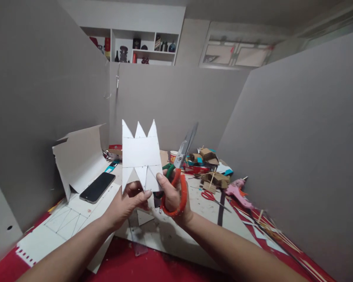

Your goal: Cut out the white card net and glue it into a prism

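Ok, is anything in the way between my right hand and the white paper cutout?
Nothing visible: your right hand, with the scissors in it, has its thumb against the lower right part of the white paper cutout. Your left hand is at the lower edge, farther left, not between them.

Left grip (131,201) pinches the white cut-out (141,152) at its lower edge; right grip (173,194) contacts its lower right corner and holds large scissors (180,158), blades upward. A phone (98,188) lies on a white sheet (98,209).
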`<state>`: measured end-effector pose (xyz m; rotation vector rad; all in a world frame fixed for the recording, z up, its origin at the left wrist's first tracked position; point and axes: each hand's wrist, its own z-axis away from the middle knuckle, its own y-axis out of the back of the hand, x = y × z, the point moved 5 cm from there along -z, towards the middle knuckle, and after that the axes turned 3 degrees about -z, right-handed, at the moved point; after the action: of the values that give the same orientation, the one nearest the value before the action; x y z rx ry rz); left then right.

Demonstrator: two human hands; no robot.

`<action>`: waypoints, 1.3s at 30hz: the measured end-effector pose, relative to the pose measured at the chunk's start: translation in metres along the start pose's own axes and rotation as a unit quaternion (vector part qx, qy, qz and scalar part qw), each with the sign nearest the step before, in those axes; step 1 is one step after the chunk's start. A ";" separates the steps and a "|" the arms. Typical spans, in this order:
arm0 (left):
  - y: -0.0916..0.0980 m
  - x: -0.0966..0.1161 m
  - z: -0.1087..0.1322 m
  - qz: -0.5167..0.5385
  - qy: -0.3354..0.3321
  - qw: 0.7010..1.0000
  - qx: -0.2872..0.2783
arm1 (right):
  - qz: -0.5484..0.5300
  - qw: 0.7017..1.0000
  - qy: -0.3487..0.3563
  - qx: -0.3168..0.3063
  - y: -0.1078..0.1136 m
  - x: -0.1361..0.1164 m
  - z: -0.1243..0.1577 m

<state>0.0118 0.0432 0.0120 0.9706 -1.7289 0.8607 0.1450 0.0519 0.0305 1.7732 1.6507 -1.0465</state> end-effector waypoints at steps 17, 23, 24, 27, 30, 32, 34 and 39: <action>0.022 0.010 0.001 0.072 -0.021 0.989 0.127 | 0.023 0.986 -0.110 -0.125 0.024 0.012 0.024; 0.032 0.020 0.001 0.078 -0.037 0.987 0.138 | 0.249 0.927 -0.077 -0.269 0.062 0.009 0.043; 0.033 0.021 0.000 0.079 -0.039 0.987 0.137 | 0.263 0.916 -0.065 -0.297 0.064 0.008 0.046; 0.034 0.021 0.000 0.078 -0.041 0.987 0.136 | 0.276 0.887 -0.036 -0.370 0.067 0.004 0.053; 0.032 0.018 0.002 0.071 -0.033 0.988 0.134 | 0.286 0.863 -0.026 -0.415 0.062 -0.002 0.054; 0.030 0.017 0.004 0.061 -0.030 0.989 0.134 | 0.292 0.852 -0.031 -0.433 0.057 -0.007 0.053; 0.028 0.016 0.005 0.050 -0.024 0.989 0.136 | 0.295 0.846 -0.040 -0.442 0.052 -0.011 0.052; 0.024 0.014 0.005 0.046 -0.010 0.990 0.132 | 0.285 0.840 -0.063 -0.457 0.047 -0.013 0.051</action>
<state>-0.0150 0.0459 0.0202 1.0814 -1.7149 1.1659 0.1811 -0.0032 0.0046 1.3180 1.0968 -0.0364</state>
